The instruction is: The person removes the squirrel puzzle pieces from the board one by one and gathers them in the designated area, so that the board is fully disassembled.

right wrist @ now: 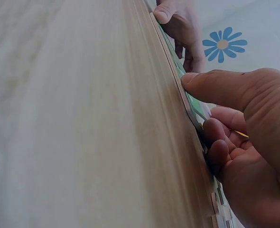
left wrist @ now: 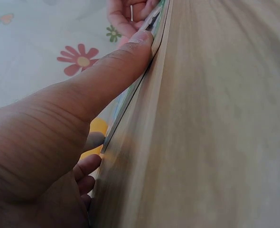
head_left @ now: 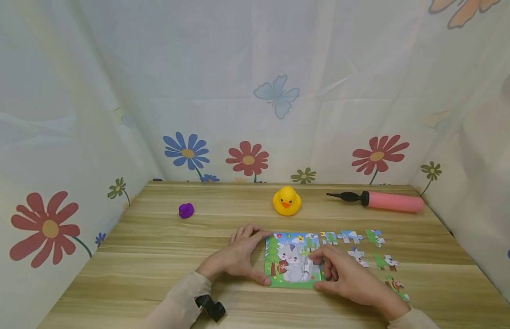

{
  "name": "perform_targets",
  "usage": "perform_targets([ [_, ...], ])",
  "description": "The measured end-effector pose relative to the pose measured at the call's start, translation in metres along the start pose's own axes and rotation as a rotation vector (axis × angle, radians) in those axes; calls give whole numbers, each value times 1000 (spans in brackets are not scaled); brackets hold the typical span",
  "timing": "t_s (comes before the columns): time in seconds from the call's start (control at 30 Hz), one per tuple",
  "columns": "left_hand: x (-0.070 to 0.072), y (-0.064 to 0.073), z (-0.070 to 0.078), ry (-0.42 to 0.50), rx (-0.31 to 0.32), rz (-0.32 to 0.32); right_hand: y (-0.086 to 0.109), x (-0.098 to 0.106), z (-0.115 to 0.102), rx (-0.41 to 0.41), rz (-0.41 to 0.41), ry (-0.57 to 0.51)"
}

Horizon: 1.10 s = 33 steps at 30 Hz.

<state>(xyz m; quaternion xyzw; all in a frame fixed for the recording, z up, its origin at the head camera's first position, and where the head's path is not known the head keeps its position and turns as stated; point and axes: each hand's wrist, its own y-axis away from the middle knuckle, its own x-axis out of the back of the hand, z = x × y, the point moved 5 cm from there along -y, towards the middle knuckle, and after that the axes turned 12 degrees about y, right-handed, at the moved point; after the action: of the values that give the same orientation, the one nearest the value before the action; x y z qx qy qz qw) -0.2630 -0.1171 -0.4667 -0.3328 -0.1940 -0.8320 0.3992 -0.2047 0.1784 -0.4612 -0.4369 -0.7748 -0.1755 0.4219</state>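
A jigsaw puzzle with a grey squirrel picture lies flat on the wooden table, its picture mostly filled in. My left hand spans its left side, thumb at the lower left corner and index finger at the upper left. From the right, my right hand reaches over the edge. Its index fingertip touches the picture by the squirrel's tail, while the thumb rests at the lower right corner. The other right fingers are bent beneath the palm, which hides part of the right edge.
Several loose jigsaw pieces lie right of the puzzle, some close to the right hand. Behind it sit a yellow rubber duck, a small purple duck and a pink hand pump. Flower-print curtains enclose the table.
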Motion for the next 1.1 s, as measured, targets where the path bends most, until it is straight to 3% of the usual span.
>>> perform_targets([
  [0.77, 0, 0, 0, 10, -3, 2, 1, 1, -3, 0, -12, 34],
  [1.1, 0, -1, 0, 2, -14, 0, 2, 10, -8, 38, 49, 33],
])
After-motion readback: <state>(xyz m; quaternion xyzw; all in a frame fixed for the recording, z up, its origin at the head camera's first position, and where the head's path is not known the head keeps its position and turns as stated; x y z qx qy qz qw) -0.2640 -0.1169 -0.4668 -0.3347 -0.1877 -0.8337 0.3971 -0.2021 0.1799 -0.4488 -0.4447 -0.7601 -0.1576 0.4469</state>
